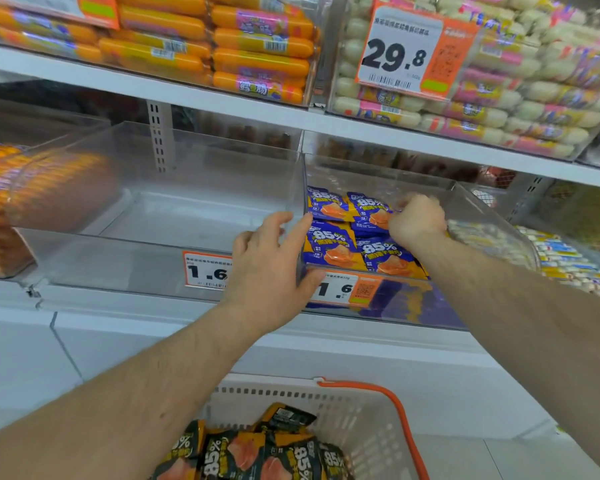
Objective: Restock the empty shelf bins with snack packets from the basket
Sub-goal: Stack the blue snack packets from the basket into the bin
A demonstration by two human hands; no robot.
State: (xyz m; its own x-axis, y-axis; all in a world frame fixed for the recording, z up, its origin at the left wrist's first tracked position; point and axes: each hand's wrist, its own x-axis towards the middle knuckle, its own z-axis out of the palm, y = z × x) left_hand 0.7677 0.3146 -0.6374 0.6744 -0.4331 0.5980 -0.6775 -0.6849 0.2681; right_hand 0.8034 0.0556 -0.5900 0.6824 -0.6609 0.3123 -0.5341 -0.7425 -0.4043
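Note:
Two clear plastic bins sit side by side on the middle shelf. The left bin (160, 216) holds nothing. The right bin (465, 202) holds several blue snack packets (329, 237) marked 85%. My left hand (267, 268) rests at the divider between the bins, fingers over the front edge and thumb on the front. My right hand (418, 220) is inside the right bin with curled fingers on a blue packet (368, 209). Below, a white basket (354, 420) with an orange handle holds several black-and-orange packets (257, 455).
Price tags reading 1.6 (205, 270) hang on both bin fronts. Orange sausage packs (260, 60) and white ones (499, 109) fill the upper shelf. A bin of orange packs (0, 209) stands left; small wrapped snacks (561, 258) lie right.

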